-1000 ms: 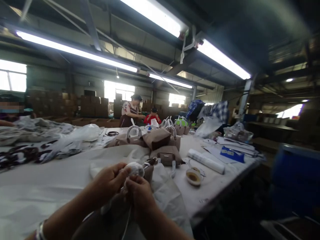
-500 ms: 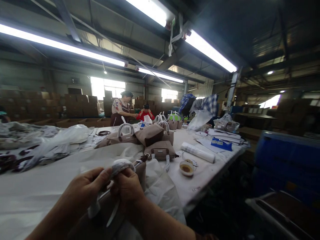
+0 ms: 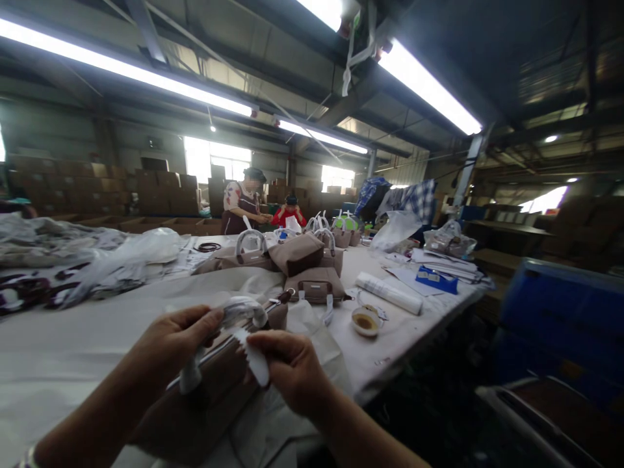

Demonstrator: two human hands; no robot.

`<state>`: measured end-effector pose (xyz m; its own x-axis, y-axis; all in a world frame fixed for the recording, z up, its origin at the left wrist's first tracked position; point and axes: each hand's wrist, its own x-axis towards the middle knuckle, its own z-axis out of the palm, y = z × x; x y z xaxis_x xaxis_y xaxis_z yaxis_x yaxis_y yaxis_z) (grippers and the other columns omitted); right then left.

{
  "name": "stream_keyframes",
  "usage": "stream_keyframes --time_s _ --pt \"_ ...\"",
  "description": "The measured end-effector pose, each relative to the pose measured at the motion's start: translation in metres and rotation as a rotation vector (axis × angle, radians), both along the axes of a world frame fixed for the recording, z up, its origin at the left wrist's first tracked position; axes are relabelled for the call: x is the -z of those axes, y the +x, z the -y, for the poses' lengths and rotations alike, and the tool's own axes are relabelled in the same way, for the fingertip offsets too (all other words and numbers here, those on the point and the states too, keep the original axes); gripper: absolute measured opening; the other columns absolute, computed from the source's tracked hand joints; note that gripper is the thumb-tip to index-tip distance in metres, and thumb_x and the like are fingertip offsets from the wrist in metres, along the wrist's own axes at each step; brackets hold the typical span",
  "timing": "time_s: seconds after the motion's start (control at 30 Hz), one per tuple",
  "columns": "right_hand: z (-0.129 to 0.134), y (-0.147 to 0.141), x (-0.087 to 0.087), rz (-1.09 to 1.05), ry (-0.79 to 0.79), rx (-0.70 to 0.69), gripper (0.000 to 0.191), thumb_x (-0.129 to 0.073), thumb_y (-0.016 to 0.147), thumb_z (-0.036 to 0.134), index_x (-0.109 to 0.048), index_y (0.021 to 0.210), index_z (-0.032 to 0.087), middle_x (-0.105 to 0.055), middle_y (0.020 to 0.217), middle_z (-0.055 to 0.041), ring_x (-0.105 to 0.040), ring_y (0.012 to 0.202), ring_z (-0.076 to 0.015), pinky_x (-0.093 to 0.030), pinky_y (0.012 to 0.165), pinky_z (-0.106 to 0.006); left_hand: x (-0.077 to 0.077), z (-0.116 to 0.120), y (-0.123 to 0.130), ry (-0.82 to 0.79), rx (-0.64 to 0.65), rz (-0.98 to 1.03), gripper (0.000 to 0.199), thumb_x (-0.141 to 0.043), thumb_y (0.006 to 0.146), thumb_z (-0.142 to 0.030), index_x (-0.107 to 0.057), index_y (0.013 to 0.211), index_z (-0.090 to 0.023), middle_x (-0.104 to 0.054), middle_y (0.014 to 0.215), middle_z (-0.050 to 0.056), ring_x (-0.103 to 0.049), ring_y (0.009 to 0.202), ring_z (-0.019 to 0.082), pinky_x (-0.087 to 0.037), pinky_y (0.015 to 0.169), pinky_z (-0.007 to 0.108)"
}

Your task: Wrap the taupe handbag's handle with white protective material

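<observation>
In front of me on the table is a taupe handbag (image 3: 207, 406), tilted, with a metal zip along its top. Its handle (image 3: 246, 308) is wrapped in clear-white film and arches up. My left hand (image 3: 178, 341) pinches this wrapped handle between thumb and fingers. Just right of the handle, my right hand (image 3: 295, 369) grips a white strip with a notched edge (image 3: 254, 361) between thumb and fingers. The strip's upper end lies close to the handle; whether they touch I cannot tell. The fingertips of my right hand are partly hidden behind the strip.
More taupe handbags (image 3: 314, 284) are piled just beyond. To the right lie a tape roll (image 3: 365, 322), a rolled white sheet (image 3: 389, 293) and a blue tape dispenser (image 3: 437, 279). Plastic-covered material (image 3: 141, 250) covers the left side. Two people (image 3: 242, 207) are at the far end.
My right hand has moved right and away from the wrapped handle, bringing the white notched strip into full view. My left hand stays on the handle. The view has shifted slightly.
</observation>
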<state>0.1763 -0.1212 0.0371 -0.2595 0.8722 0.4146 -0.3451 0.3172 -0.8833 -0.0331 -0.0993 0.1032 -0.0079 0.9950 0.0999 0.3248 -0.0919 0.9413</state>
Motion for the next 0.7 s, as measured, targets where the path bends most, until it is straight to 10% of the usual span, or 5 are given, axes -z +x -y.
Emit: stream_keyframes --time_s 0.33,0.47,0.7 --pt "-0.012 0.003 -0.053 0.004 0.199 0.140 0.025 -0.076 0.090 0.041 -0.075 0.080 0.018 -0.073 0.086 -0.0038 -0.058 0.059 -0.0100 -0.050 0.060 -0.026 -0.005 0.011 0.013 0.053 0.019 0.071 0.057 -0.080 0.069 -0.071 -0.075 0.081 -0.016 -0.060 0.066 0.002 -0.049 0.065 0.017 -0.036 0.058 0.023" --pt "-0.022 -0.005 -0.037 0.062 0.264 0.320 0.013 -0.063 0.098 0.028 -0.071 0.101 0.018 -0.069 0.074 -0.0008 -0.061 0.060 -0.0123 -0.051 0.061 -0.025 -0.007 0.015 0.012 0.060 0.042 0.087 0.061 -0.080 0.069 -0.074 -0.075 0.077 -0.015 -0.056 0.064 0.002 -0.045 0.062 0.015 -0.033 0.056 0.022" --pt "-0.044 0.005 0.021 0.612 1.013 0.531 0.049 -0.054 0.099 0.019 -0.060 0.148 0.024 -0.074 0.116 -0.0125 -0.071 0.104 -0.0232 -0.061 0.089 -0.034 0.001 0.003 0.000 -0.051 0.109 0.235 0.063 -0.087 0.064 -0.072 -0.072 0.082 -0.014 -0.057 0.069 0.003 -0.046 0.064 0.014 -0.033 0.057 0.019"
